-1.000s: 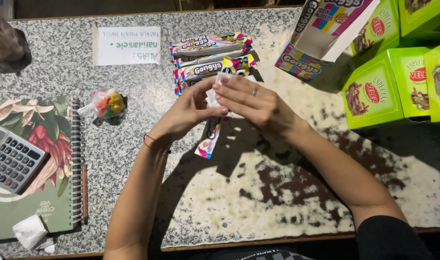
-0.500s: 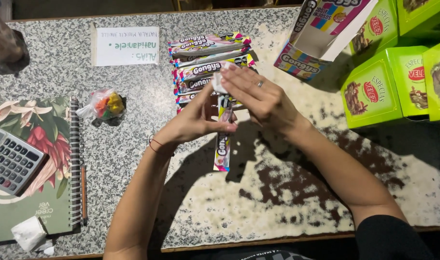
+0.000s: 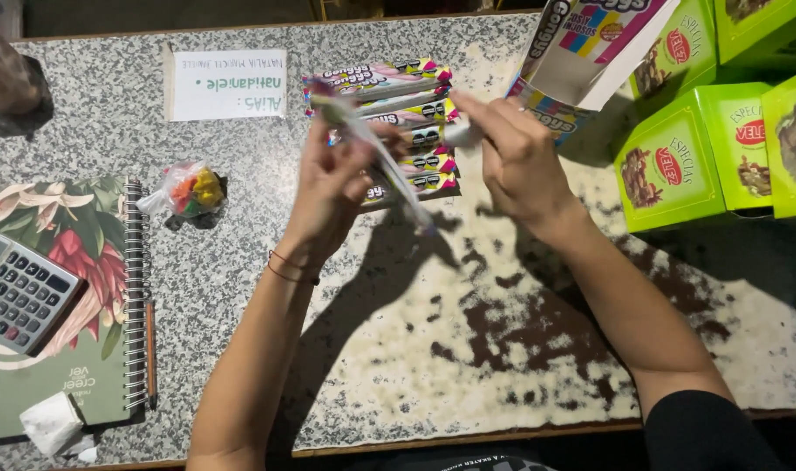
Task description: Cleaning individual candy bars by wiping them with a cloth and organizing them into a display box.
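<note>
Two bare hands work above a speckled stone counter (image 3: 241, 288). Left hand (image 3: 333, 187) closed around one long candy packet (image 3: 376, 153), tilted, blurred, lifted off the surface; its lower end pokes out past the fingers. Right hand (image 3: 516, 157) just beside it, fingers pinched on something small and pale near the packet's middle; cannot tell what.

Directly under and behind both hands: a row of matching colourful packets (image 3: 398, 113) lying flat, partly hidden by the fingers. Open carton (image 3: 590, 52) tipped behind the right hand, close to its knuckles. Green boxes (image 3: 703, 148) further right, well apart from the hands.

Left of the left hand: small clear bag of coloured sweets (image 3: 191, 190), then a floral spiral notebook (image 3: 67, 288) with a calculator (image 3: 19, 292) on it and a pencil (image 3: 150, 353) along the spiral. White paper slip (image 3: 226, 84) at the counter's far edge. Crumpled white paper (image 3: 51, 423) by the notebook's near corner.
</note>
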